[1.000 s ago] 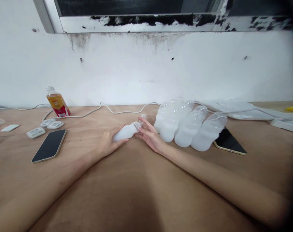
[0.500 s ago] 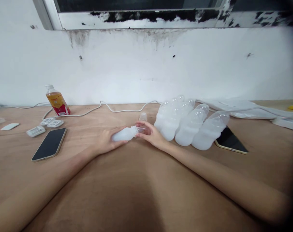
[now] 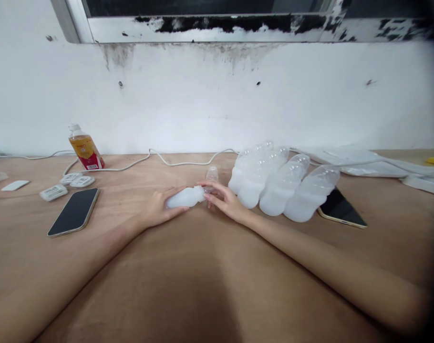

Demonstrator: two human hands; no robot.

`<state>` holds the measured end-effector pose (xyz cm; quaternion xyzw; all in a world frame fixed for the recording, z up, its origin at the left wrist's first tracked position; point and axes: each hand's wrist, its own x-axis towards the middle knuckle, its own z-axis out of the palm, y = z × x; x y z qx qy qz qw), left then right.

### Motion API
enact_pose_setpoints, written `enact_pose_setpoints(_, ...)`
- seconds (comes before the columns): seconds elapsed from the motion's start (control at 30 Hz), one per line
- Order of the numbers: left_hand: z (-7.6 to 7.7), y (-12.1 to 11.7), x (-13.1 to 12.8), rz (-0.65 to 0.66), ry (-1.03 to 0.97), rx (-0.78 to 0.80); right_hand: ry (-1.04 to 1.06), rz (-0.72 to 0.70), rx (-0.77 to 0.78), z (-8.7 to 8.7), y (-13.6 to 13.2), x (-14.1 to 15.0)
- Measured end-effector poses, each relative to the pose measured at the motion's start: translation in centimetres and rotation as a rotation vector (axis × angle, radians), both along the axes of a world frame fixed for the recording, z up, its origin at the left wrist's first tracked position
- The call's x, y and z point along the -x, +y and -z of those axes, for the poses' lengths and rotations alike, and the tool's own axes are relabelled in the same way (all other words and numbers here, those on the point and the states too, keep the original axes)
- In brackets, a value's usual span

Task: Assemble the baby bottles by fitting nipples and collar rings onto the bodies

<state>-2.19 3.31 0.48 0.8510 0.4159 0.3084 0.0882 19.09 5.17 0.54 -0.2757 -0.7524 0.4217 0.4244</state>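
Note:
A translucent white baby bottle (image 3: 184, 197) lies on its side just above the wooden table, its neck pointing right. My left hand (image 3: 160, 207) is closed around its lower body, thumb in front and fingers behind. At the neck end, the fingers of my right hand (image 3: 224, 200) are bent round a clear nipple-like piece (image 3: 207, 189), mostly hidden by them. Right behind that hand stands a clear plastic dome cap (image 3: 212, 173) on the table. Several like bottles (image 3: 299, 195) with clear domed tops lean together to the right.
A phone (image 3: 74, 212) and several small white packets (image 3: 54, 192) lie on the left, before a drink bottle (image 3: 86, 147). Another phone (image 3: 342, 208) sits partly under the bottle group. A white cable (image 3: 181, 165) runs along the wall; a plastic bag (image 3: 349, 161) rests back right.
The fingers of my right hand have shifted their grip around the bottle's neck end, covering the clear piece differently. My left hand and the bottle have barely moved.

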Motion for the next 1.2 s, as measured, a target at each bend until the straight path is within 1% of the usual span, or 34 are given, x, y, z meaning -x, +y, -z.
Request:
enact_pose_setpoints(0.13, -0.06, -0.29, -0.11, -0.012, 0.064, -0.032, -0.124, 0.076, 0.048, 0.27, 0.26, 0.12)
enact_pose_setpoints(0.33, -0.2, -0.43, -0.25, 0.009, 0.118, -0.068, -0.322, 0.2, -0.162, 0.7, 0.34, 0.14)
enact_pose_setpoints(0.53, -0.02, -0.36, -0.15, 0.02, 0.12, -0.077, -0.361, 0.178, -0.221, 0.45, 0.37, 0.02)
enact_pose_setpoints(0.7, -0.04, -0.31, -0.06, 0.016, 0.086, -0.07, -0.3, 0.092, -0.135, 0.57, 0.38, -0.21)
enact_pose_setpoints(0.8, -0.09, -0.19, 0.05, 0.021, 0.04, -0.035, -0.251, 0.021, -0.157, 0.5, 0.23, -0.35)
enact_pose_setpoints(0.9, -0.2, -0.19, 0.07, 0.041, 0.034, -0.032, -0.278, 0.038, -0.163, 0.4, 0.21, -0.4)
enact_pose_setpoints(1.0, -0.38, -0.33, 0.02, 0.054, 0.056, -0.039, -0.36, 0.084, -0.108, 0.5, 0.43, -0.33)
enact_pose_setpoints(1.07, -0.46, -0.4, -0.01, 0.059, 0.065, -0.036, -0.382, 0.089, -0.079, 0.63, 0.57, -0.25)
enact_pose_setpoints(1.13, -0.43, -0.36, -0.01, 0.061, 0.057, -0.032, -0.354, 0.081, -0.027, 0.69, 0.59, -0.15)
enact_pose_setpoints(1.2, -0.31, -0.2, 0.03, 0.064, 0.035, -0.025, -0.227, 0.058, 0.072, 0.61, 0.42, -0.07)
